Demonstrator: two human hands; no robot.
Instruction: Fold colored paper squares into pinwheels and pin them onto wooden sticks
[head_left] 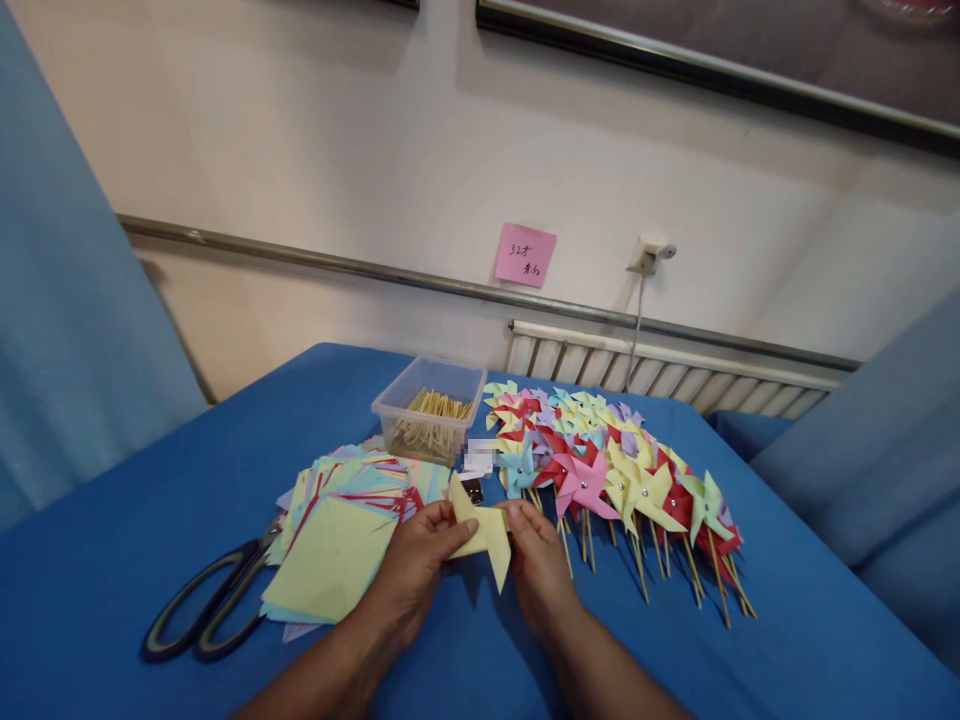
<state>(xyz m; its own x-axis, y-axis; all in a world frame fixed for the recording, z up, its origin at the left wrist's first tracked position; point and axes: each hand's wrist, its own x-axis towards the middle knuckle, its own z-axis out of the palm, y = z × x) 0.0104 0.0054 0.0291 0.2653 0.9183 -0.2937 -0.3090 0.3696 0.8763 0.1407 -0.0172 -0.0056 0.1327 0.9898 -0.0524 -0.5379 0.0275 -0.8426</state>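
Above blue table (150,520), both hands (480,565) — seemingly pinching — hold yellow paper (484,530).

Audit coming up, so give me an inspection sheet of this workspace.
Surface: blue table.
Job's things: yellow paper held by both hands; paper stack; pinwheels; stick box.
Clutter: scissors beside the stack.
Grippers: left hand and right hand pinch the paper.
Cables: cord from wall socket.
Surroundings: pink note, radiator, wall rail.
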